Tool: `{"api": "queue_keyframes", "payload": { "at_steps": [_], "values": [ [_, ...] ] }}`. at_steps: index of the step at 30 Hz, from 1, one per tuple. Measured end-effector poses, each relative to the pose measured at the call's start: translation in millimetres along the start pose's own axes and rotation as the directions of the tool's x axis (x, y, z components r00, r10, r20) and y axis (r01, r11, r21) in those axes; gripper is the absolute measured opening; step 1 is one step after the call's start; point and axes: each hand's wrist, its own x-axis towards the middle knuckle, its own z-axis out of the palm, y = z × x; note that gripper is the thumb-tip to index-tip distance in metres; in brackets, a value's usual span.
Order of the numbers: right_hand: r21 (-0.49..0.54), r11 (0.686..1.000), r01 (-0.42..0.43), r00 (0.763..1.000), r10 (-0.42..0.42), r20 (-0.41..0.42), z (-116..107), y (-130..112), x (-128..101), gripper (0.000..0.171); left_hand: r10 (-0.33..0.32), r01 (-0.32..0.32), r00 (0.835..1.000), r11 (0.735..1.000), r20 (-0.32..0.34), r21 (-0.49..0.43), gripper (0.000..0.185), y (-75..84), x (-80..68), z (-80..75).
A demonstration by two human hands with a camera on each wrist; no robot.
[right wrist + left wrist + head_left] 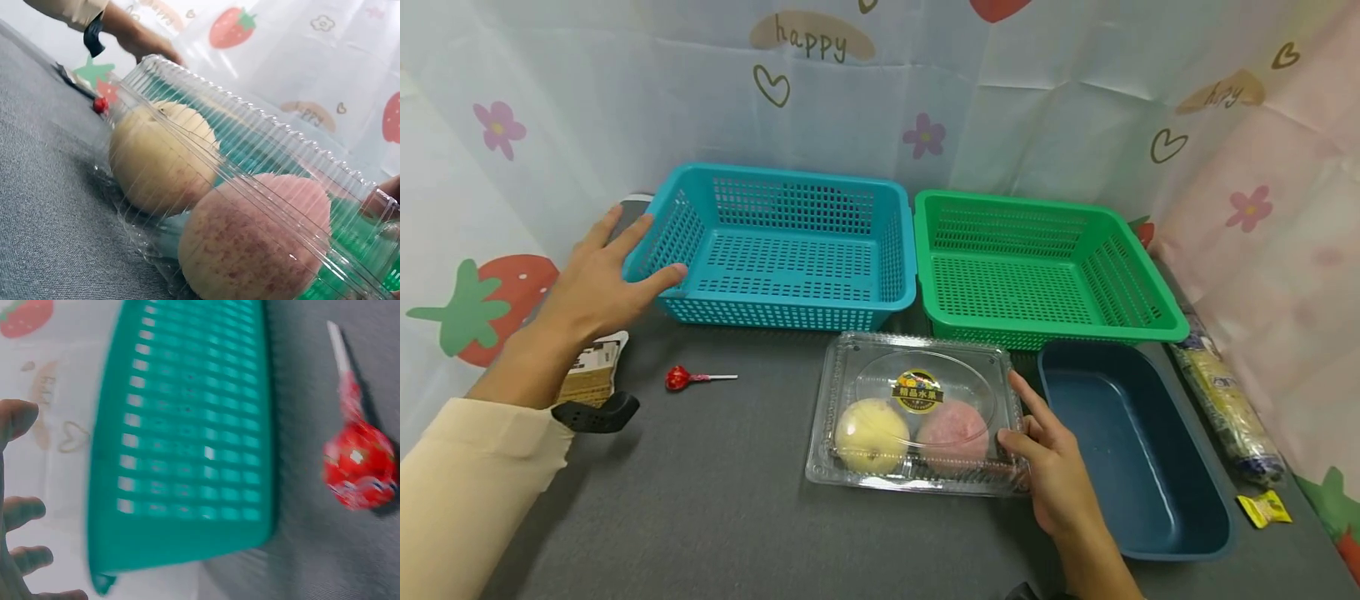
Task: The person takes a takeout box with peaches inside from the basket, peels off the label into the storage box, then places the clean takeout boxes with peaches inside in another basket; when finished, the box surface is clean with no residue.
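A clear plastic clamshell box (919,417) with a round label sits on the grey tabletop. Two peaches show through it, one pale yellow (871,436) and one pinkish (953,436). My right hand (1054,471) grips the box's right side, thumb on the lid and fingers along the edge. At the left end of the blue basket (775,314), my left hand (598,287) is spread with nothing in it; the left wrist view shows its fingers (25,511) apart from the basket wall. A red lollipop (679,378) lies below that basket.
A green basket (1052,330) adjoins the blue one on the right. In front of it stands a dark blue tub (1120,450). Along the right edge lie a long wrapped package (1225,400) and a small yellow packet (1264,508). A brown-and-white package (591,375) is partly hidden under my left wrist.
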Motion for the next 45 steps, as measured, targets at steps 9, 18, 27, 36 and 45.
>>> {"api": "queue_keyframes", "payload": {
  "at_steps": [9, 18, 27, 36, 45],
  "values": [
    [-0.054, 0.998, 0.031, 0.999, -0.032, -0.021, 3, 2, 1, 0.067, 0.073, -0.083, 0.991, 0.993, -0.111, -0.086, 0.077, 33.6, -25.5, -11.5],
    [-0.079, 0.997, 0.022, 0.999, -0.024, -0.023, 4, 1, 2, 0.067, 0.178, -0.229, 0.955, 0.951, -0.239, -0.208, 0.076, 73.4, -49.1, -8.3],
    [-0.091, 0.996, 0.022, 0.999, -0.026, -0.042, 5, 2, 1, 0.067, 0.246, -0.308, 0.936, 0.920, -0.253, -0.243, 0.078, 93.4, -62.7, 5.3],
    [-0.093, 0.995, 0.045, 0.998, -0.048, -0.033, 5, 2, 0, 0.067, 0.287, -0.338, 0.932, 0.908, -0.221, -0.248, 0.077, 103.8, -69.2, 21.1],
    [-0.110, 0.993, 0.052, 0.998, -0.056, -0.032, 4, 2, 0, 0.067, 0.308, -0.329, 0.944, 0.898, -0.116, -0.291, 0.076, 112.0, -71.1, 38.2]
  ]
}}
